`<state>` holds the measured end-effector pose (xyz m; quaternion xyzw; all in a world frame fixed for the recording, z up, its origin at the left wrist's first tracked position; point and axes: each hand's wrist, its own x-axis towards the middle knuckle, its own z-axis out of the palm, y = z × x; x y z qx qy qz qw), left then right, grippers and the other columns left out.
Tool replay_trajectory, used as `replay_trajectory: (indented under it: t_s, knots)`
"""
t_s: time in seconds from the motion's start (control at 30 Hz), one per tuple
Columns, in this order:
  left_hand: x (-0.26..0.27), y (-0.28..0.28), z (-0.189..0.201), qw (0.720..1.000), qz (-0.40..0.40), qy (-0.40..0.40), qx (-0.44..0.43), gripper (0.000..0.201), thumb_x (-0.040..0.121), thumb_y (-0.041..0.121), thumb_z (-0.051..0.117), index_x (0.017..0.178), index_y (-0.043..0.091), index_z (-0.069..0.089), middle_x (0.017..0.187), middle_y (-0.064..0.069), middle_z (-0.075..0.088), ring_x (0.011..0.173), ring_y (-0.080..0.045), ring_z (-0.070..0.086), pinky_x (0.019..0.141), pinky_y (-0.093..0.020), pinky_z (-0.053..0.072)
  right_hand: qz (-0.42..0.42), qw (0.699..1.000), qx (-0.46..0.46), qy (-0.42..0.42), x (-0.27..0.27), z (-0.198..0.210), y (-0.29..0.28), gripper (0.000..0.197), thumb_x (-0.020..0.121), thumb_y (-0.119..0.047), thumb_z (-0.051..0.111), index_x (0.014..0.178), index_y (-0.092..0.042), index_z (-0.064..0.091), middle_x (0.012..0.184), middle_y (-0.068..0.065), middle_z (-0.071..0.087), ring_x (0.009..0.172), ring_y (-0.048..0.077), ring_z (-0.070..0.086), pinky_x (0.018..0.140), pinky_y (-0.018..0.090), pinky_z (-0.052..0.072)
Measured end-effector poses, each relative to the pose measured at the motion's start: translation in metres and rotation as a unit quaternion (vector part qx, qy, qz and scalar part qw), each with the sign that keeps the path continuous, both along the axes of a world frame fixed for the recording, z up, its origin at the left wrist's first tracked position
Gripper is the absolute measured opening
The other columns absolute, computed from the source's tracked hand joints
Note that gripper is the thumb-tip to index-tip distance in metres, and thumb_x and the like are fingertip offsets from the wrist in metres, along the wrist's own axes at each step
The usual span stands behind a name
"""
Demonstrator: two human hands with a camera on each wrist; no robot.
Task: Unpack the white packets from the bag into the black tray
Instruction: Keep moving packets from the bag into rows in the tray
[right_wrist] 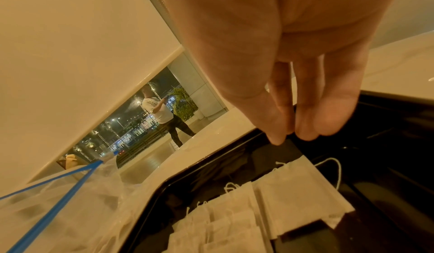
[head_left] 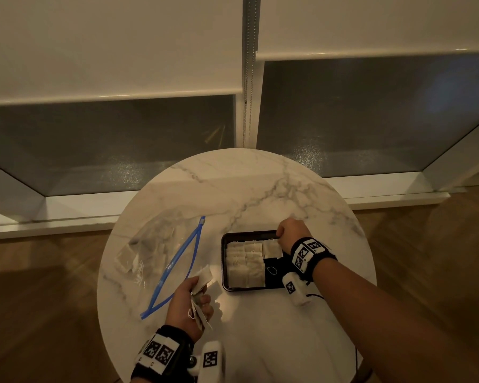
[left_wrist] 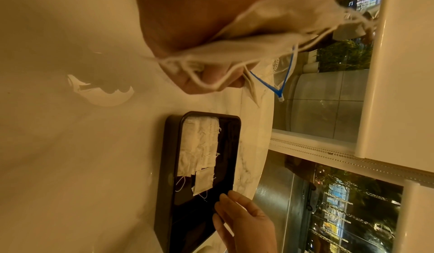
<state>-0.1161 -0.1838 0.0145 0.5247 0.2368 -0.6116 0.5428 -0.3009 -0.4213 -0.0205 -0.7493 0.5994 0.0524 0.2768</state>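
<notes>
A black tray (head_left: 224, 272) sits right of centre on the round marble table, with several white packets (head_left: 246, 261) laid flat in its left part. My right hand (head_left: 281, 234) reaches over the tray's far right corner. Its fingers (right_wrist: 328, 112) point straight down with the tips close together at the rim (right_wrist: 211, 162), and nothing shows between them. My left hand (head_left: 198, 293) hovers near the table's front and grips a bunch of white packets (head_left: 205, 276) with loose strings (left_wrist: 270, 15). The clear bag (head_left: 155, 258) with a blue zip lies open at the left and holds more packets.
The table (head_left: 260, 189) stands against a low window sill (head_left: 67, 208) with roller blinds above. Wooden floor surrounds the table on both sides. The tray's right part (left_wrist: 195, 220) is bare black. A person (right_wrist: 162, 112) stands outside the window.
</notes>
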Motion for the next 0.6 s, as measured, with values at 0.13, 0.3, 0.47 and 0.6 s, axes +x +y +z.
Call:
replay_trajectory:
  t_s: [0.13, 0.3, 0.47, 0.6]
  knots:
    - [0.0, 0.001, 0.001, 1.0, 0.003, 0.004, -0.004, 0.029, 0.096, 0.031, 0.053, 0.077, 0.011, 0.053, 0.048, 0.001, 0.041, 0.033, -0.01, 0.039, 0.033, -0.018, 0.033, -0.035, 0.999, 0.026, -0.028, -0.002, 0.003, 0.005, 0.014, 0.08, -0.011, 0.065, 0.087, -0.02, 0.072, 0.093, 0.005, 0.067, 0.08, 0.022, 0.065, 0.074, 0.029, 0.057]
    - [-0.001, -0.003, 0.005, 1.0, 0.004, 0.012, -0.01, 0.029, 0.095, 0.032, 0.054, 0.076, 0.011, 0.053, 0.049, 0.002, 0.04, 0.035, -0.01, 0.039, 0.033, -0.018, 0.033, -0.095, 0.983, 0.027, -0.156, 0.001, 0.028, 0.019, 0.005, 0.082, -0.02, 0.071, 0.08, -0.024, 0.071, 0.086, -0.002, 0.07, 0.079, 0.013, 0.065, 0.067, 0.02, 0.049]
    - [-0.006, -0.011, 0.021, 0.998, 0.001, 0.061, -0.03, 0.031, 0.093, 0.031, 0.056, 0.07, 0.01, 0.054, 0.049, -0.001, 0.044, 0.036, -0.012, 0.041, 0.035, -0.02, 0.038, -0.062, 0.939, 0.141, -0.307, 0.01, 0.066, 0.06, 0.009, 0.084, -0.02, 0.071, 0.093, -0.024, 0.071, 0.083, -0.001, 0.069, 0.076, 0.012, 0.067, 0.068, 0.021, 0.053]
    - [-0.01, -0.019, 0.032, 0.994, 0.017, 0.096, -0.045, 0.02, 0.086, 0.023, 0.057, 0.072, 0.01, 0.051, 0.058, -0.001, 0.044, 0.04, -0.013, 0.046, 0.04, -0.02, 0.042, 0.025, 0.926, 0.183, -0.329, 0.015, 0.088, 0.092, 0.014, 0.083, -0.031, 0.073, 0.097, -0.028, 0.071, 0.09, -0.008, 0.067, 0.084, 0.007, 0.064, 0.082, 0.026, 0.055]
